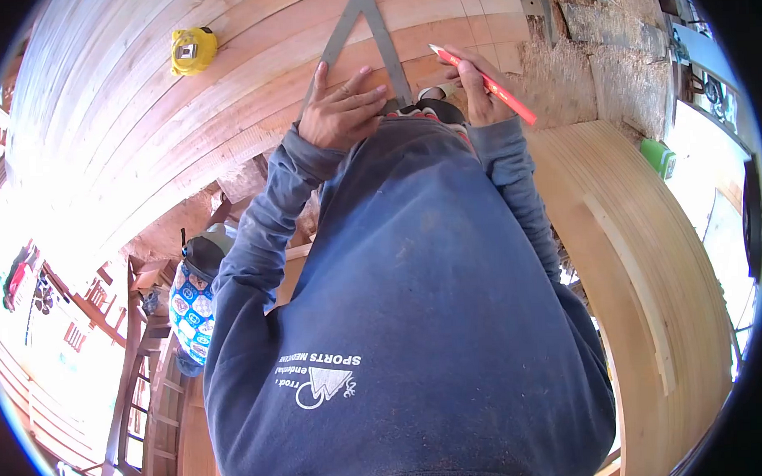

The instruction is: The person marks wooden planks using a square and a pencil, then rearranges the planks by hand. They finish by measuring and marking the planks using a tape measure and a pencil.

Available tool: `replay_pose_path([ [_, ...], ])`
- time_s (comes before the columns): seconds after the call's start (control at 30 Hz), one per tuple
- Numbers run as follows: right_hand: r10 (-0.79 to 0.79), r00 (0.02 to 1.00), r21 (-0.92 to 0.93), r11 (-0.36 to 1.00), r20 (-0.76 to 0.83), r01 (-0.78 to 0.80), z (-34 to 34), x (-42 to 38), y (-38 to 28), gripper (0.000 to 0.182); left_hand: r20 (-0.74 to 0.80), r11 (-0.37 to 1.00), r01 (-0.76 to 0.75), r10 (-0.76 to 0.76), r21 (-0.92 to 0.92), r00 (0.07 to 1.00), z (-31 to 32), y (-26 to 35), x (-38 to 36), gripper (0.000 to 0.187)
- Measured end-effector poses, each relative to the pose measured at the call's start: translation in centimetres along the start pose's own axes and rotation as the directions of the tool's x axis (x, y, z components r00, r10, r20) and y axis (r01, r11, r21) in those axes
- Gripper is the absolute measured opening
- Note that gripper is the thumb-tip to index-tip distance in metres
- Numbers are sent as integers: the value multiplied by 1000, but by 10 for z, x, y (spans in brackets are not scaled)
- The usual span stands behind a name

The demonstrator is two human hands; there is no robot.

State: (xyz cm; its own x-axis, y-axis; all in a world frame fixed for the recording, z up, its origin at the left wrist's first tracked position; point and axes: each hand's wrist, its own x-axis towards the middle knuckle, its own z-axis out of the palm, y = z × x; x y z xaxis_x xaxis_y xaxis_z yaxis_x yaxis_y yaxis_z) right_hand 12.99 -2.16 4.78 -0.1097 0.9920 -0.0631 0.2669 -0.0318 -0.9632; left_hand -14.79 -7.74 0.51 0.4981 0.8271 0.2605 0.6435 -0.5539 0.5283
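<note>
My left hand [343, 109] lies with its fingers spread over the boards [266, 70], its index finger touching one leg of a grey metal carpenter's square [383, 49]. The square's corner points away from me, and its lower ends are partly hidden by my hand and body. In my right hand [481, 88] is a red pencil [502, 98], pinched between thumb and fingers. Its tip points up and left, toward the square's right leg, apart from it. Thin dark lines run across the boards beyond that hand.
A yellow tape measure [193, 51] sits on the boards at the upper left. To my right is a wide wooden panel [597, 172] with a narrow strip [630, 288] on it, near a green object [658, 159]. A person in blue patterned clothing [190, 308] is at left, near wooden frames [156, 414].
</note>
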Motion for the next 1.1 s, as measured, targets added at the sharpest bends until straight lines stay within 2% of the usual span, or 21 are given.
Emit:
replay_pose_path([
  [0.23, -39, 999, 12, 999, 4, 39, 8, 1, 0, 28, 26, 998, 54, -53, -12, 998, 0, 3, 0, 32],
  [0.33, -12, 1000, 26, 1000, 27, 11, 9, 1, -2, 28, 86, 994, 102, -99, -32, 991, -7, 8, 3, 36],
  [0.53, -16, 1000, 60, 998, 10, 16, 11, 1, -1, 29, 88, 993, 119, -118, -8, 989, -5, 12, 2, 36],
  [0.83, 5, 1000, 17, 1000, 23, -6, 26, 4, -4, 29, 102, 997, 62, -66, 40, 993, -6, 8, 1, 37],
  [0.93, 66, 997, 29, 997, 41, -67, 28, 5, -10, 28, 99, 997, 64, -69, 51, 993, -6, 9, 2, 37],
  [1.03, -56, 998, -23, 998, 29, 57, 31, 12, 3, 27, 80, 997, 65, -67, 32, 995, -5, 8, 2, 38],
  [1.1, -27, 999, -53, 998, 46, 30, 32, 14, 1, 31, 75, 998, 70, -70, 12, 995, -5, 9, 2, 38],
])
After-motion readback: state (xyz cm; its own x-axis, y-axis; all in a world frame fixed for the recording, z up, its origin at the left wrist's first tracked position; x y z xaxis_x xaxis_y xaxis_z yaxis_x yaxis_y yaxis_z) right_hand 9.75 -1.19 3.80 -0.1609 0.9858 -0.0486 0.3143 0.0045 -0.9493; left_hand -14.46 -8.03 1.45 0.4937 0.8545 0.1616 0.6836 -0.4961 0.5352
